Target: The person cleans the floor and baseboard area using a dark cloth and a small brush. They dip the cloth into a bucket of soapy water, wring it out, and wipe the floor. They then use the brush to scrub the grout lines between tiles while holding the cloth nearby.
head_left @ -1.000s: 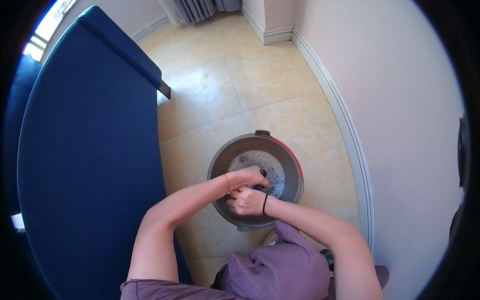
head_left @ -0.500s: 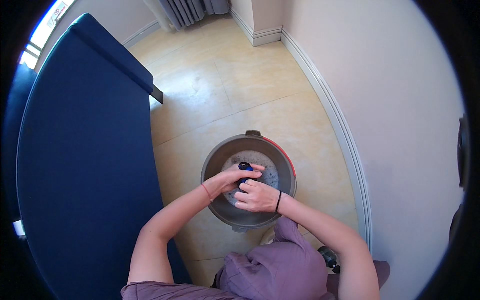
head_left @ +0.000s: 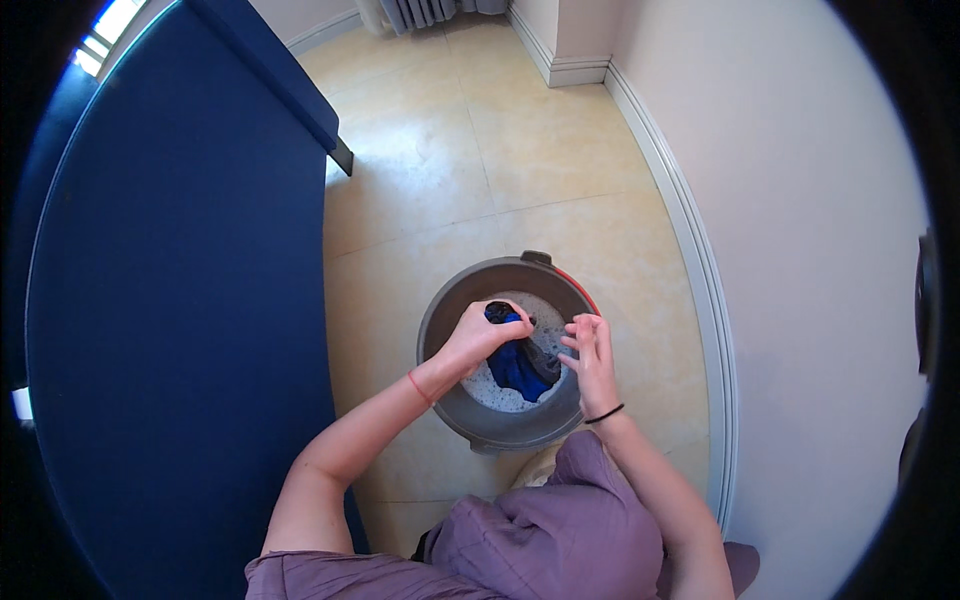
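A wet blue and black cloth [head_left: 524, 373] hangs crumpled from my left hand [head_left: 482, 332], whose fingers are wrapped round its bunched upper end. Its lower part spreads out over sudsy water [head_left: 488, 393] in a round grey bucket [head_left: 448, 318]. Over the bucket's right side is my right hand [head_left: 592, 362], its fingers raised and apart, with nothing in them and clear of the cloth.
The bucket stands on beige floor tiles [head_left: 420, 260] and has a red handle [head_left: 578, 287] along its right rim. On my left is a large dark-blue upholstered piece of furniture [head_left: 190, 300]. A pale wall [head_left: 800, 250] with a baseboard [head_left: 690, 230] runs along the right.
My right hand has let go of the cloth and moved right, its fingers opening. The cloth, bunched between both hands before, now hangs loose from my left hand.
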`<state>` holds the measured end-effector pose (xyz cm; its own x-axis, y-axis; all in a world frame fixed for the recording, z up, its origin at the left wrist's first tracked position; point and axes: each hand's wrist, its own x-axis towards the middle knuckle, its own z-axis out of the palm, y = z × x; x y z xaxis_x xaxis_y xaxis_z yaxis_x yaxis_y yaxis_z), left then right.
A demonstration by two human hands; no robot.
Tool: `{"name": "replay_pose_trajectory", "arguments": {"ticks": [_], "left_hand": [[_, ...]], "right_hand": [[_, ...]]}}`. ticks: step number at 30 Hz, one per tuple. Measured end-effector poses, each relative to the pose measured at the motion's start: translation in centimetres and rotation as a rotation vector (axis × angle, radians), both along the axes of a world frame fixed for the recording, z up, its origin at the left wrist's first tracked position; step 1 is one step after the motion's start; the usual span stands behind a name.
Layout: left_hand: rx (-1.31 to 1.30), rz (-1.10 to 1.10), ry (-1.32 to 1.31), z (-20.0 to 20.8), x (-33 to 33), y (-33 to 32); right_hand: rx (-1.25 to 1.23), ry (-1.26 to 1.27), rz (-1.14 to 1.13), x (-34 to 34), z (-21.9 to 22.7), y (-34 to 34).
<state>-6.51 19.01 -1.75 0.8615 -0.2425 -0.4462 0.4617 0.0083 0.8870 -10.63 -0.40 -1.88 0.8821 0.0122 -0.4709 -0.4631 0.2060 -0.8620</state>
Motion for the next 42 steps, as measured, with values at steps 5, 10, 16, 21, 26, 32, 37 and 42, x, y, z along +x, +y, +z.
{"name": "replay_pose_trajectory", "arguments": {"ticks": [5,10,16,21,26,32,37,42], "left_hand": [[0.302,-0.126,-0.666,3.8,-0.7,-1.2],[0.298,-0.407,-1.017,6.5,-2.0,-2.1],[0.143,-0.384,-1.263,6.2,-2.8,-1.3],[-0.165,0.339,-0.784,5.1,-3.7,-1.6],[-0.662,0.787,-0.123,5.4,-3.2,-3.3],[-0.896,0.437,0.577,2.3,-1.8,-0.1],[-0.737,0.013,0.858,2.1,-0.7,0.1],[-0.263,-0.402,0.753,2.0,1.6,0.0]], "right_hand": [[0.412,0.585,0.201,1.8,1.0,-0.6],[0.669,0.561,0.211,2.0,-0.3,0.9],[0.701,0.463,0.161,0.9,1.1,2.8],[0.633,-0.061,-0.17,0.8,4.7,5.1],[-0.201,-0.741,-0.148,1.0,6.4,6.7],[-0.518,-1.21,0.079,0.2,6.4,7.2],[-0.622,-1.502,0.29,-0.4,5.0,7.4],[-0.627,-1.722,0.548,0.0,4.3,7.4]]}}
